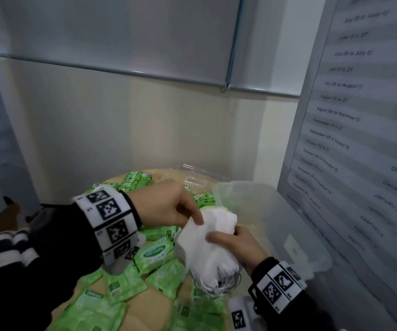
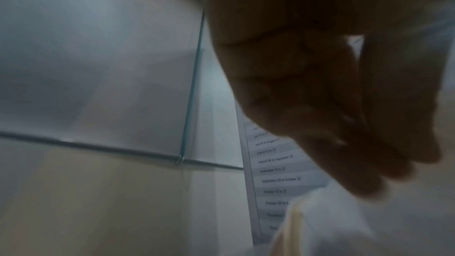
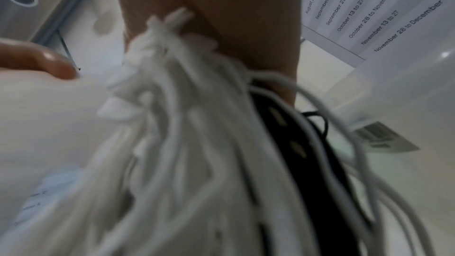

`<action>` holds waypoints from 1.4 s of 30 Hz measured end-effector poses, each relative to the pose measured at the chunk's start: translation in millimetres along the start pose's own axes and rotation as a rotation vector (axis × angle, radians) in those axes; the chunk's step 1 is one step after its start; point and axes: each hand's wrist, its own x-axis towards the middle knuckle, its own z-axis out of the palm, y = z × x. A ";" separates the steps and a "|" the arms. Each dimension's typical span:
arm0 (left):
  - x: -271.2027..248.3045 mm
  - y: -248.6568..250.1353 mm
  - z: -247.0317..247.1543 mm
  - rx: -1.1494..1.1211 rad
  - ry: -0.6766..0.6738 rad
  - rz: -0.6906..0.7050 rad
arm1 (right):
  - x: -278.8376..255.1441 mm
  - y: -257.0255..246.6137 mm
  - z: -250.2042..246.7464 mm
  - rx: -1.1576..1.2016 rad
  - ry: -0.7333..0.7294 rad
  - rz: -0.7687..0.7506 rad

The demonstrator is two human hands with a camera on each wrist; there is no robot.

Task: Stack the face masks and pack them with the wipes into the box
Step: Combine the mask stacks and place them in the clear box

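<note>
Here, the right hand (image 1: 238,244) grips a stack of white face masks (image 1: 207,244) above the wipes-strewn desk (image 1: 149,306), beside the clear box (image 1: 276,211); the left hand (image 1: 166,203) pinches its top edge.

I read "Sanicare" on a green wipes pack (image 1: 157,252) near centre, and again on another pack (image 1: 94,295) nearer left. Wall sheet (image 1: 359,115) on the right lists date ranges: "July 28 to August 12", "August 28 to September 12", "September 28 to October 12"; right wrist cam adds "November 28 to December 12". Barcode label (image 3: 384,137) on the box: digits unreadable.
</note>
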 end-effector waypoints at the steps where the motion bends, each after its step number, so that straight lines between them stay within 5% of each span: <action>1: 2.6 -0.2 4.4 -0.017 0.069 -0.005 | -0.9 -0.4 0.3 -0.012 0.000 -0.006; 8: 19.6 3.0 23.0 -0.005 0.073 0.026 | -4.4 -4.9 -0.3 -0.026 -0.048 -0.018; 13: 20.2 5.8 22.4 -0.317 0.196 -0.021 | -3.5 -3.6 -3.4 -0.003 -0.035 -0.038; 21: 25.5 1.0 44.8 -0.249 0.339 -0.185 | 1.8 -1.9 -0.9 -0.047 0.002 -0.024; 28: 27.4 2.3 69.6 -0.278 0.521 -0.159 | -1.2 -10.9 2.5 0.044 -0.013 -0.043; 34: 32.6 -3.9 72.2 -0.508 0.622 -0.328 | -2.9 -20.1 6.0 0.083 -0.021 -0.129; 37: 36.1 -8.8 68.7 -0.525 0.522 -0.405 | -2.9 -24.8 7.1 0.135 -0.076 -0.120; 40: 37.4 -15.9 67.0 -0.567 0.564 -0.392 | -8.3 -31.5 7.4 0.355 -0.175 -0.088; 42: 37.3 -20.0 66.3 -0.606 0.606 -0.434 | -9.5 -28.4 6.1 0.242 -0.233 -0.080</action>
